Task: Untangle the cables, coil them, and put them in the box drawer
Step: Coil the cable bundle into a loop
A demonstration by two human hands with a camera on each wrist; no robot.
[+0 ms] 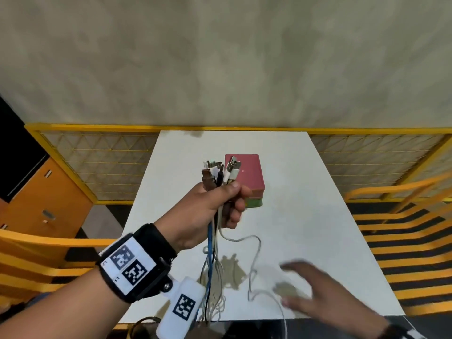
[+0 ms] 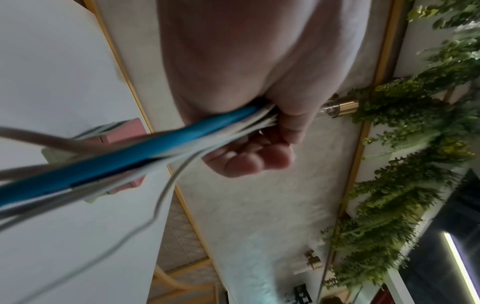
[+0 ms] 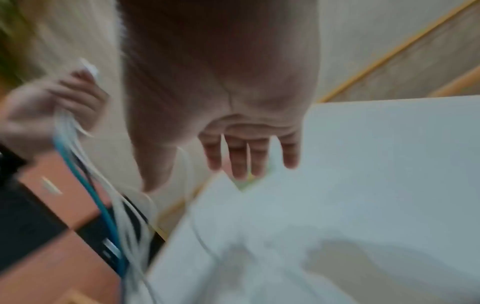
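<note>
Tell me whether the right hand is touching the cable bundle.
Apart. In the head view the right hand hovers open over the table, with a clear gap to the cable bundle gripped by the left hand.

Even, soft indoor light; wide-angle bending at edges; heavy motion blur over right hand (image 1: 318,292), faint tabletop shadows.

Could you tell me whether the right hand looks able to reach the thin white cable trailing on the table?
Probably yes: the right hand is open, fingers spread, above the table beside the thin white cable, with nothing between them.
</note>
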